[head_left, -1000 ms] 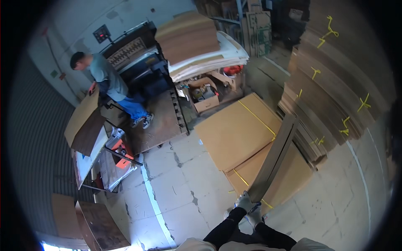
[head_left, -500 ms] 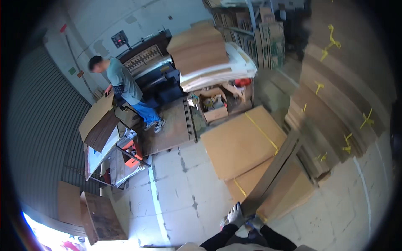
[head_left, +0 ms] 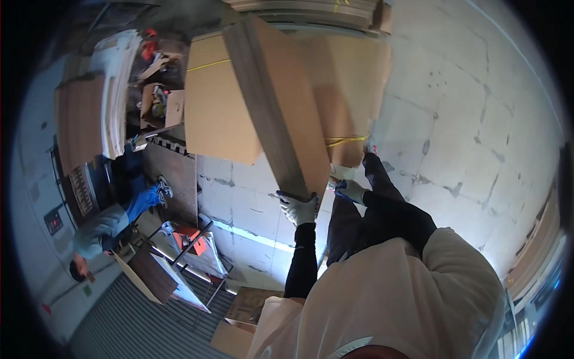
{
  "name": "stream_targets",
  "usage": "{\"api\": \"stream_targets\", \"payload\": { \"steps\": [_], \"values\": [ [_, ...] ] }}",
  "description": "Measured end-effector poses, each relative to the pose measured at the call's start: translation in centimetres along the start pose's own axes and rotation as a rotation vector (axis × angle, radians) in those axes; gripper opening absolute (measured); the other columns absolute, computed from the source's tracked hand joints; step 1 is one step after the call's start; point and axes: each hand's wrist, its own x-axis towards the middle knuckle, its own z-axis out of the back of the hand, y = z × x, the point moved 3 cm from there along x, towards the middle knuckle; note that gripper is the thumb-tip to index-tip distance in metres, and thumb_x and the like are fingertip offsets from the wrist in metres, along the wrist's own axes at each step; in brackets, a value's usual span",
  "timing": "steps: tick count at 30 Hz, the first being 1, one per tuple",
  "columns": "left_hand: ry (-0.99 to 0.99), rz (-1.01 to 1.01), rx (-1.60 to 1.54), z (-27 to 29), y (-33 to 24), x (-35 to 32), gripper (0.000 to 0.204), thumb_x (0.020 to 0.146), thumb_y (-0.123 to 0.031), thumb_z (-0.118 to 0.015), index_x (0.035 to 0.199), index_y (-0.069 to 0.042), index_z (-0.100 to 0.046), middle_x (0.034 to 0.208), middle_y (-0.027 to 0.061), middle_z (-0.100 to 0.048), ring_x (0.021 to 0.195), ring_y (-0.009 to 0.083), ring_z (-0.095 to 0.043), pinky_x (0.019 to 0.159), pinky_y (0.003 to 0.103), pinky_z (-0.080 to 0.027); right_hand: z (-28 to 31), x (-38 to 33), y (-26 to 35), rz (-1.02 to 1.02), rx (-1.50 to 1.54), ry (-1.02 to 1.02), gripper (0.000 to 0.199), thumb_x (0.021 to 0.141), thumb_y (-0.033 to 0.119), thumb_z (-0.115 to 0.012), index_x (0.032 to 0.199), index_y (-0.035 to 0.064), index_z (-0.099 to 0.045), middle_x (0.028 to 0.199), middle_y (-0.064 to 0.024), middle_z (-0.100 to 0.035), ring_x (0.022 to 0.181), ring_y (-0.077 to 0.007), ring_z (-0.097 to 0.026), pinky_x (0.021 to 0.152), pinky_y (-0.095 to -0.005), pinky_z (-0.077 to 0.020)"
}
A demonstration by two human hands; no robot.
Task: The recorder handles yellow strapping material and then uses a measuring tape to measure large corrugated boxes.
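Observation:
A thick stack of brown cardboard sheets (head_left: 263,107) slants across flat cardboard bundles, its layered edge showing and its near end toward me. My left hand (head_left: 299,207), in a white glove with dark blue fingertips, is closed around that near end. My right hand (head_left: 353,191), gloved alike, is at the stack's near right corner with its fingers bent in; part of its grip is hidden. Beneath lies a flat cardboard bundle (head_left: 218,116) with a yellow strap. Another yellow strap (head_left: 347,140) crosses the cardboard to the right of the stack.
A person (head_left: 104,230) stands at the left, next to a wheeled rack (head_left: 206,269) bearing sheets and an orange box. Piled sheets (head_left: 81,119) and an open carton (head_left: 156,107) are at the upper left. More cardboard piles (head_left: 305,15) stand at the far edge. Concrete floor (head_left: 442,125) extends right.
My view has turned sharply, so the room appears rotated. The near end of the cardboard stack now shows in my left hand, and my right hand is at its corner.

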Motion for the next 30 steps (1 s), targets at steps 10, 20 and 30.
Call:
{"api": "stream_targets", "payload": {
  "steps": [10, 20, 30],
  "values": [
    [0.081, 0.062, 0.008, -1.2, -0.5, -0.7, 0.132, 0.051, -0.044, -0.087, 0.144, 0.004, -0.007, 0.131, 0.0280, -0.033, 0.125, 0.0428, -0.035, 0.103, 0.047, -0.036, 5.7, -3.7, -0.5, -0.061, 0.069, -0.365, 0.024, 0.083, 0.024, -0.063, 0.093, 0.0023, -0.066, 0.086, -0.0157, -0.067, 0.081, -0.0273, -0.065, 0.072, -0.0370, -0.0485],
    [0.154, 0.043, -0.970, 7.1, -3.3, 3.7, 0.117, 0.055, 0.002, -0.082, 0.146, -0.001, -0.009, 0.138, 0.0139, -0.035, 0.111, 0.0215, -0.047, 0.094, 0.034, -0.045, 9.8, 1.5, -4.9, 0.054, -0.252, -0.480, 0.026, 0.090, 0.027, -0.061, 0.102, 0.0049, -0.060, 0.075, -0.0067, -0.061, 0.064, -0.0143, -0.061, 0.057, -0.0281, -0.0482],
    [0.322, -0.195, -0.476, 15.8, -15.6, 6.2, 0.086, 0.060, -0.012, -0.073, 0.137, 0.001, -0.037, 0.126, 0.0149, -0.050, 0.117, 0.0272, -0.049, 0.100, 0.040, -0.039, 8.1, 24.1, -13.0, -0.207, 0.425, -0.159, 0.083, 0.082, 0.071, -0.044, 0.125, 0.0013, -0.049, 0.121, -0.0247, -0.055, 0.114, -0.0391, -0.053, 0.096, -0.0435, -0.0411]
  ]
}}
